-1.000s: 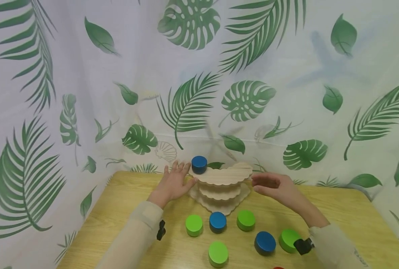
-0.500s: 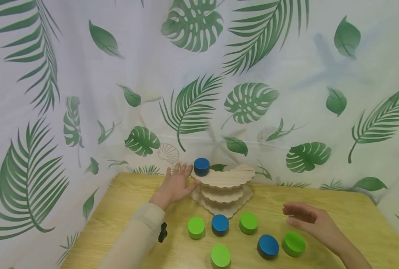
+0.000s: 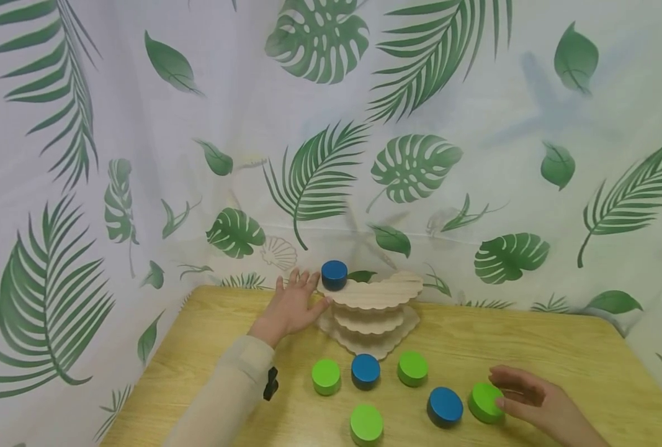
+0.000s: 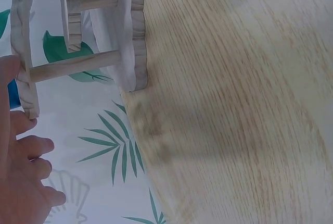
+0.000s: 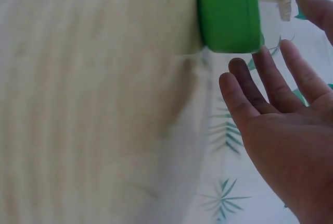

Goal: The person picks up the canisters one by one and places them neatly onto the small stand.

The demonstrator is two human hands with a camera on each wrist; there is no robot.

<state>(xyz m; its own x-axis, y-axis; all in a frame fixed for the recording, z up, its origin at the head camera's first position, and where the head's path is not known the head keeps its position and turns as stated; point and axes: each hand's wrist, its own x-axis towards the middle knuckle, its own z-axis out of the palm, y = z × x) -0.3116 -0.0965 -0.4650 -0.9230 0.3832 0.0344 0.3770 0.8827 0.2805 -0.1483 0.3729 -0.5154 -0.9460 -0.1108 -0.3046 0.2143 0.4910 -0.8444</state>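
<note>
A three-level wooden stand (image 3: 386, 292) with scalloped edges is at the back of the table. One blue round block (image 3: 334, 275) sits on the left end of its top board. My left hand (image 3: 287, 310) is at that end, fingers spread and thumb at the board's edge; the left wrist view shows its fingertips (image 4: 44, 146) beside the board (image 4: 23, 41). On the right, my right hand (image 3: 537, 400) is beside a green round block (image 3: 484, 402), thumb overlapping its side in the head view. In the right wrist view the fingers are extended below the green block (image 5: 231, 18).
In front of the stand are a green block (image 3: 326, 377), a blue block (image 3: 365, 372) and another green block (image 3: 412, 368). Nearer are a green block (image 3: 366, 424) and a blue block (image 3: 445, 407). A leaf-print cloth (image 3: 331, 112) hangs behind the table (image 3: 208, 372).
My right hand has moved from the stand's right end toward me and to the right, down to the green block. My left hand stays at the stand's left end.
</note>
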